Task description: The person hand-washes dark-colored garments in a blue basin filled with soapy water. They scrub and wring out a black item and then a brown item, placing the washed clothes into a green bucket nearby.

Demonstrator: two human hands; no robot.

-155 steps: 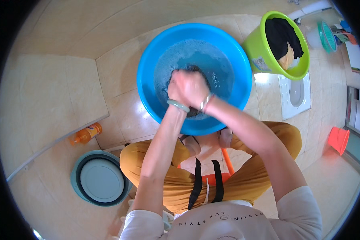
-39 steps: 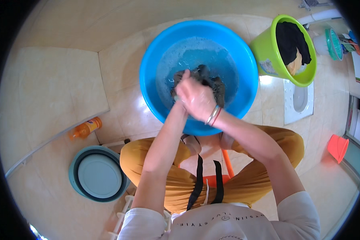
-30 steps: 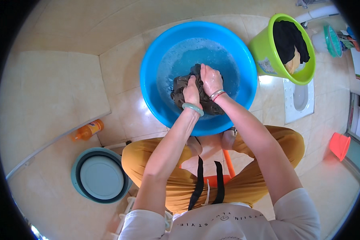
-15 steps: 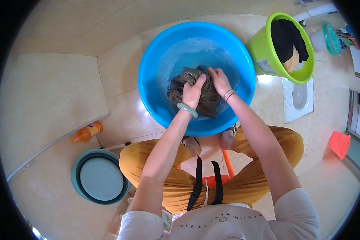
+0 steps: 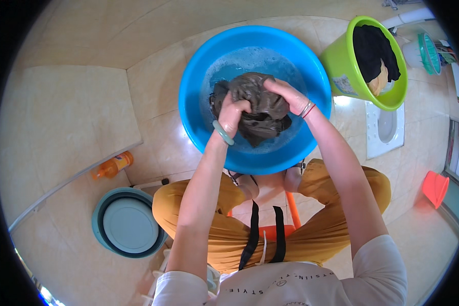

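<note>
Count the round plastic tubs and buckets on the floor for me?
3: big blue plastic basin under both hands, lime green bucket of clothes at its right, teal collapsible tub lower left. More may be hidden.

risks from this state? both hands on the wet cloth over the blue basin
1. The cloth is bunched in the left hand and right hand above soapy water; wringing could splash over the basin rim onto the glossy tiled floor, likely making it slippery.
2. The basin sits close to the knees, so spill may soak the yellow trousers.
</note>
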